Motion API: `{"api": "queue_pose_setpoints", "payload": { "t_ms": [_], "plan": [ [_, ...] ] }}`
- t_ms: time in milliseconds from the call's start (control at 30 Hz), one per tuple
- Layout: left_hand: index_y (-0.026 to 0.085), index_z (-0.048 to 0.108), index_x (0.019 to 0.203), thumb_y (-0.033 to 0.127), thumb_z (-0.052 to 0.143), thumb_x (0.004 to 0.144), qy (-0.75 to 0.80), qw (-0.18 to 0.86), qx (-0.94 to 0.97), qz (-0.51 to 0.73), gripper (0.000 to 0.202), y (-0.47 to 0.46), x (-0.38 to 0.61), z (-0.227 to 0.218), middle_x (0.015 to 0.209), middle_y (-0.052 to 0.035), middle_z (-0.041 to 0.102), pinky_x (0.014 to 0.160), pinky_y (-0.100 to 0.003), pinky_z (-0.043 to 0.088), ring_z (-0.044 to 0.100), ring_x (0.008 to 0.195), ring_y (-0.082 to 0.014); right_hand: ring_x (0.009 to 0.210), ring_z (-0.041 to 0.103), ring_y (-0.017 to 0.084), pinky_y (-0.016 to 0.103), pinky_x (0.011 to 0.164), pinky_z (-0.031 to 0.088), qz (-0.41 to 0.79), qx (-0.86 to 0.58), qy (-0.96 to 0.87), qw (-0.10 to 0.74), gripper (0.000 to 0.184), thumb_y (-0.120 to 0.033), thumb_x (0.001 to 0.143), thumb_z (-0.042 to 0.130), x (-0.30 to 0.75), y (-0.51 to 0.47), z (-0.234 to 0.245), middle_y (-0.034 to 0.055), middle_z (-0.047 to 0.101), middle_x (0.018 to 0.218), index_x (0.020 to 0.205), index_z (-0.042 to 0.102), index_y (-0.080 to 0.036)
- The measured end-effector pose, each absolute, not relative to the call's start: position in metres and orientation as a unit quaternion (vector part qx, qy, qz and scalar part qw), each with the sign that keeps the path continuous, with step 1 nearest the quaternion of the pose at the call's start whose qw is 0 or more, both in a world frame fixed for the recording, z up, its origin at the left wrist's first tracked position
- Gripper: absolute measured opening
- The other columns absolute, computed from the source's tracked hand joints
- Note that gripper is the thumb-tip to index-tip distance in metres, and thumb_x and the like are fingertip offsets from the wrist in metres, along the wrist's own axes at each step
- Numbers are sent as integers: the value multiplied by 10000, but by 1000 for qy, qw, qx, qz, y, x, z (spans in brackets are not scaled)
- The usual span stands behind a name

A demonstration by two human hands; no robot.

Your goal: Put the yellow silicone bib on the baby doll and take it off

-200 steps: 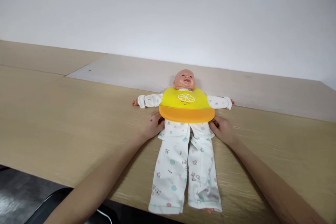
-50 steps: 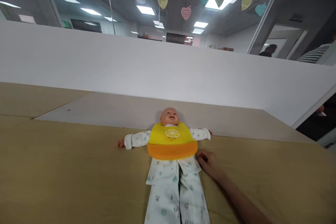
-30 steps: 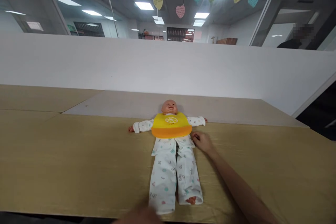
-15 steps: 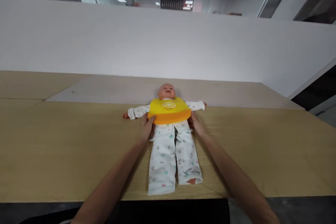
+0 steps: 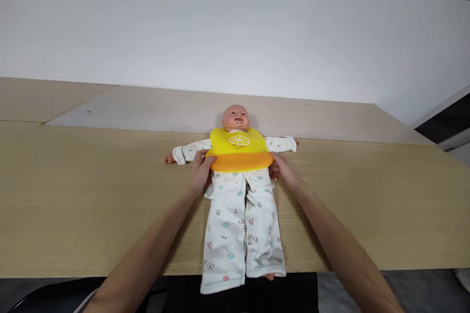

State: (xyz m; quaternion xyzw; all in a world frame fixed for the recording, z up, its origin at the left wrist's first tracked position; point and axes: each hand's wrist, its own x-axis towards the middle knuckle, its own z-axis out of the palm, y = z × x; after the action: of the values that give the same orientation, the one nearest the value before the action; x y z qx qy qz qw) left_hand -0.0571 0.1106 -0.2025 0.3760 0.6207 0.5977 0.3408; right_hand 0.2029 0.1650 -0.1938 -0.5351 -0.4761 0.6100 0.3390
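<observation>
A baby doll [image 5: 235, 118] lies on its back on the table, arms spread, dressed in white pyjamas [image 5: 238, 234] with a small coloured print. Over its chest sits a yellow silicone bib [image 5: 238, 149] with an orange catch pocket along the lower edge. My left hand [image 5: 201, 172] grips the bib's lower left edge, just above the pyjama top. On the opposite side, my right hand [image 5: 280, 168] holds the bib's lower right edge, its fingers partly tucked behind it.
The doll lies on a light wood tabletop [image 5: 73, 195], with a paler board [image 5: 147, 107] behind it and a white wall [image 5: 220, 29] beyond. A dark chair back [image 5: 44, 301] shows below the table's front edge at lower left.
The view has tipped down, losing the ceiling and the room beyond. My left hand has come in from the table's front edge to the bib. Both hands now sit at its lower edge.
</observation>
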Motion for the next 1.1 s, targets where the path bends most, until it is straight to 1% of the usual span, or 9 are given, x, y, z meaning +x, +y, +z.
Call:
{"api": "queue_pose_setpoints", "payload": {
  "t_ms": [167,267,400,500,567,700,767,833,1100],
  "plan": [
    [214,589,970,444,584,690,657,336,371,564,362,106,-59,-192,925,-27,644,670,-260,471,604,848,-193,504,520,95,163,380,316,590,-538,-497,340,347,-455,711,525,200,160,-193,39,589,634,828,557,-130],
    [204,609,882,453,529,738,693,303,364,544,298,104,-61,-181,940,-37,633,662,-265,450,578,847,-196,507,526,106,174,389,318,576,-538,-520,330,370,-481,710,521,201,160,-194,41,584,624,816,568,-129],
    [197,580,699,418,402,812,729,255,401,492,305,111,-76,-176,767,-49,616,654,-296,415,546,734,-198,548,557,131,203,438,337,549,-546,-561,293,483,-592,778,462,212,169,-194,65,608,679,823,590,-129],
    [201,588,663,369,424,795,759,175,465,420,269,119,-93,-181,720,-63,618,683,-318,402,561,743,-221,669,594,172,267,596,435,353,-590,-645,335,488,-584,822,426,229,188,-195,96,639,752,805,600,-128],
    [202,644,780,340,472,772,778,99,499,369,221,121,-102,-186,795,-80,645,711,-333,408,579,797,-244,857,605,212,328,805,459,167,-582,-712,356,412,-497,819,460,238,202,-197,114,661,888,888,623,-125],
    [207,671,1040,335,534,783,718,-85,629,286,318,120,-107,-193,1090,-148,623,874,-404,396,537,1036,-309,1313,376,303,446,1090,267,-42,-517,-814,261,593,-437,773,537,241,223,-202,132,474,1387,1275,539,-123],
    [222,673,1079,363,546,800,672,-134,679,262,337,121,-107,-196,1232,-156,572,966,-447,349,469,1162,-339,1375,283,320,495,1108,197,-64,-516,-831,196,690,-438,778,542,235,227,-204,134,383,1466,1384,442,-123],
    [231,670,1100,370,539,815,657,-146,693,258,343,124,-110,-200,1298,-141,550,1006,-469,315,420,1229,-348,1345,326,311,505,1101,175,-64,-520,-837,160,678,-418,799,527,229,227,-204,143,422,1435,1402,419,-129],
    [225,715,980,262,516,807,672,-129,684,252,267,139,-123,-203,1080,-93,697,937,-464,324,539,1063,-310,1080,535,284,358,889,328,-58,-607,-787,93,427,-436,910,451,222,210,-186,134,611,1126,1186,594,-143]
  ]
}}
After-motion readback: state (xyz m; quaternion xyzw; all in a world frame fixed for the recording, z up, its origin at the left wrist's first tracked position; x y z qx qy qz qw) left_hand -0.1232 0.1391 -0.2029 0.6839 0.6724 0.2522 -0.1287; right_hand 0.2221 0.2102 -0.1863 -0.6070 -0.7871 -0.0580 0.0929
